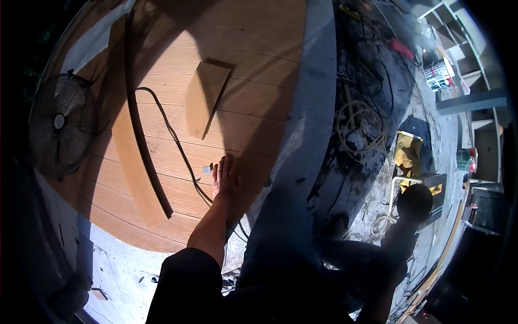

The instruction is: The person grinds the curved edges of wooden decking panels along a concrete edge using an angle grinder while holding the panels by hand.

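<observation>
A: Left hand (225,175)?
B: Palm down on the wood-grain planks (256,86), fingers extended, gripping nothing. Small grey piece (207,169) just beside the fingers, lying on the planks.

A: Right hand?
B: Cannot make it out. Dark shape (398,235) at lower right, with a dark round form (414,202) at its upper end; too shadowed to tell whether a hand is there, or its state.

A: Loose wood?
B: Two items on the planks. Long board (132,156) toward the left, running lengthwise down the view. Short angled offcut (205,100) above the hand in view, apart from it.

A: Cable?
B: Black cable (171,128), curving from beside the long board down toward the forearm.

A: Surroundings?
B: Round fan (60,123) at far left. Right of the planks, a pale strip (308,108), then stained ground with coiled hose (348,121) and a yellow bag (407,151). Shelving (485,132) at far right, partly overexposed.
</observation>
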`<state>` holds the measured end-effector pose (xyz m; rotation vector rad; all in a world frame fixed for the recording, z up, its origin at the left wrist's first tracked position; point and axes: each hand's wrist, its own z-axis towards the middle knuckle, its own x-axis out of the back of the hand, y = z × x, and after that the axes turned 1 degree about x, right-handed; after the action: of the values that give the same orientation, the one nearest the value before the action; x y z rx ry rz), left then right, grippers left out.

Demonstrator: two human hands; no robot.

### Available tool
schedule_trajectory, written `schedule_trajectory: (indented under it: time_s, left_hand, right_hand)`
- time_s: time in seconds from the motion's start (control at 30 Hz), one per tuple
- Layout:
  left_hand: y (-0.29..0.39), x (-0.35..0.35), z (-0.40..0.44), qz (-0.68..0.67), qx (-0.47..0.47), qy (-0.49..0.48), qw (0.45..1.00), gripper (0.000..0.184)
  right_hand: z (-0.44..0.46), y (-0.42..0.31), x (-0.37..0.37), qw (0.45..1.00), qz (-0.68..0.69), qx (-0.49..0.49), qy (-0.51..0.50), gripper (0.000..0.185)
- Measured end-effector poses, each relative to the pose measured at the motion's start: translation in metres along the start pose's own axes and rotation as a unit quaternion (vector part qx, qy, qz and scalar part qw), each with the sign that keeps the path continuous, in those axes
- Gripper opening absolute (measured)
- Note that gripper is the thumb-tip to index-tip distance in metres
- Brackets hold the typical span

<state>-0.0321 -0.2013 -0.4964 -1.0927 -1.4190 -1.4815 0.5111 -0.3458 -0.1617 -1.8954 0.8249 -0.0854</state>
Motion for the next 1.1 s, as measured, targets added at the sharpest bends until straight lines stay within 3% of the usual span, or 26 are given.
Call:
schedule_trajectory:
  time_s: [0.1,0.13,0.17,0.2,0.27,0.3,0.33,0.37,0.4,0.47,0.5,0.57,0.63,0.7,0.83,1.1]
  left_hand:
    - [0.004,0.007,0.005,-0.002,0.000,-0.004,1.000,0.072]
    - [0.007,0.010,0.005,-0.011,-0.001,-0.002,1.000,0.070]
    - [0.012,0.015,0.008,-0.001,0.002,0.007,1.000,0.066]
    - [0.010,0.008,0.008,0.002,0.007,0.004,1.000,0.066]
    - [0.000,-0.015,0.014,0.018,-0.019,0.078,0.997,0.059]
    - [0.005,-0.009,0.030,-0.006,-0.038,0.122,0.992,0.052]
    - [0.010,0.003,0.063,-0.006,-0.035,0.116,0.993,0.052]
    - [0.015,0.018,0.108,-0.081,-0.038,0.043,0.995,0.049]
    - [0.017,0.028,0.155,-0.156,-0.039,-0.032,0.987,0.047]
    - [0.022,0.021,0.269,0.014,-0.097,0.067,0.993,0.045]
    - [0.028,0.017,0.317,0.037,-0.056,0.062,0.996,0.047]
    - [0.026,-0.009,0.397,0.004,-0.038,0.101,0.994,0.056]
    - [0.036,-0.027,0.430,0.013,-0.017,0.108,0.994,0.059]
    - [0.037,-0.032,0.443,-0.003,0.007,0.118,0.993,0.065]
    - [0.031,-0.033,0.455,-0.001,0.023,0.073,0.997,0.060]
    - [0.033,-0.031,0.456,-0.010,0.046,0.026,0.999,0.063]
  right_hand:
    - [0.084,0.038,-0.050,0.995,0.053,-0.039,-0.069,0.076]
    - [0.107,0.048,-0.082,1.000,-0.029,-0.001,0.001,0.077]
    - [0.144,0.061,-0.071,0.997,0.000,-0.037,-0.063,0.076]
    - [0.167,0.070,-0.081,0.996,-0.067,-0.035,-0.051,0.076]
    - [0.209,0.081,-0.126,0.991,0.015,-0.101,-0.082,0.078]
    - [0.224,0.085,-0.147,0.991,-0.014,-0.116,-0.071,0.079]
    - [0.239,0.088,-0.168,0.988,-0.045,-0.131,-0.062,0.080]
    - [0.255,0.091,-0.184,0.982,-0.087,-0.165,-0.041,0.083]
    - [0.274,0.095,-0.196,0.967,-0.017,-0.240,-0.079,0.085]
    - [0.295,0.096,-0.245,0.962,-0.097,-0.249,-0.057,0.083]
    - [0.311,0.102,-0.258,0.960,-0.100,-0.255,-0.051,0.083]
    - [0.345,0.113,-0.280,0.934,-0.060,-0.327,-0.133,0.078]
    - [0.373,0.120,-0.306,0.926,-0.078,-0.351,-0.118,0.076]
    - [0.400,0.124,-0.322,0.913,-0.085,-0.382,-0.117,0.073]
    - [0.433,0.119,-0.363,0.913,-0.120,-0.388,-0.045,0.072]
    - [0.468,0.124,-0.382,0.892,-0.103,-0.441,-0.006,0.072]
